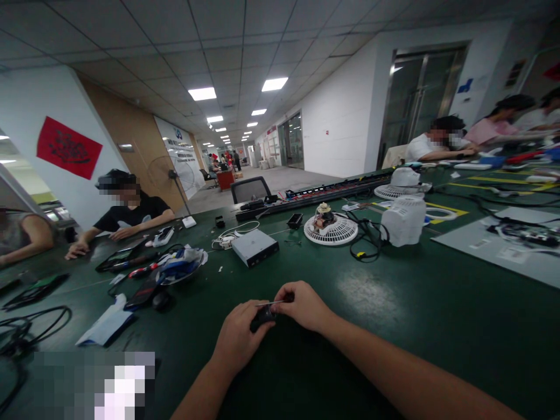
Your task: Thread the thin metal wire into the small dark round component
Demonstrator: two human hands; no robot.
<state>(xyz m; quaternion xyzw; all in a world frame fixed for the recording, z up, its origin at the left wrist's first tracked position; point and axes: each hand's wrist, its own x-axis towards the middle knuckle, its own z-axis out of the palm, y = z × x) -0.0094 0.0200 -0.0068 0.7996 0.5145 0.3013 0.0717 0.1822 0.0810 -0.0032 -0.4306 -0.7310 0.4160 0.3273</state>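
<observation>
My left hand (242,335) is closed around a small black rounded object (262,318), whose kind I cannot make out. From the right, my right hand (301,306) meets it, with fingers pinched on a thin tool with a metal shaft (270,303) and a dark end. The shaft lies across the top of the black object, pointing left towards my left fingers. Both hands are just above the green tabletop (324,367), close to my body. My fingers hide much of the tool and the object.
Ahead lie a grey optical drive (255,248), a small black box (295,220), a white fan grille with exposed motor (331,230) and a white housing (403,221) with black cable. Tools and a blue-and-white bundle (181,264) lie left. A grey panel (507,245) is right. Other people sit around.
</observation>
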